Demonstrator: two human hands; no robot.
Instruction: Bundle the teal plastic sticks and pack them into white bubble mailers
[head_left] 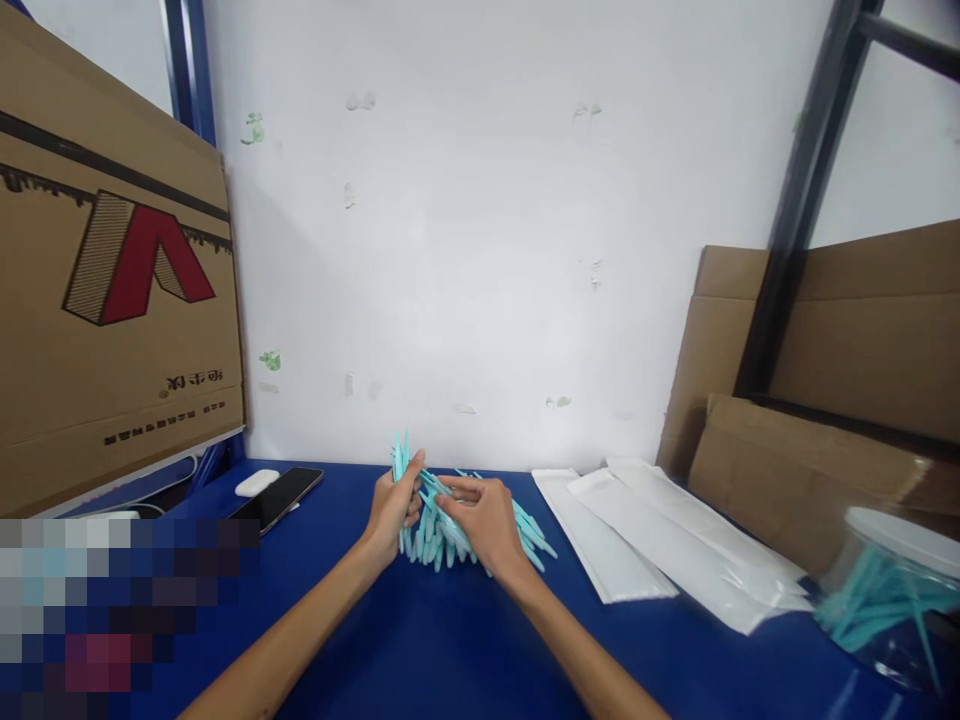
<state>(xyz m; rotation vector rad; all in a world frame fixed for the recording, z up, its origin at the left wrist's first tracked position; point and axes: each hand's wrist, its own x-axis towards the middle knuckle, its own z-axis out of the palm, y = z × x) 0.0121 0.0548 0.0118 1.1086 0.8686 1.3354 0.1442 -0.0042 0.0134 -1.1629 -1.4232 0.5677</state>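
On the blue table [420, 650], the left hand [391, 512] grips an upright bundle of teal sticks [400, 456], the right hand [486, 520] pinches sticks in the adjoining pile [435, 545], and farther left a carton [82, 400] shows an inverted red logo [139, 262], print illegible.

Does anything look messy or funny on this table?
Yes. The cardboard box on the left stands upside down: its print reads inverted. The teal sticks lie in a jumbled heap by the right hand, while the left hand clutches a bunch. The wall has little scraps stuck on it.
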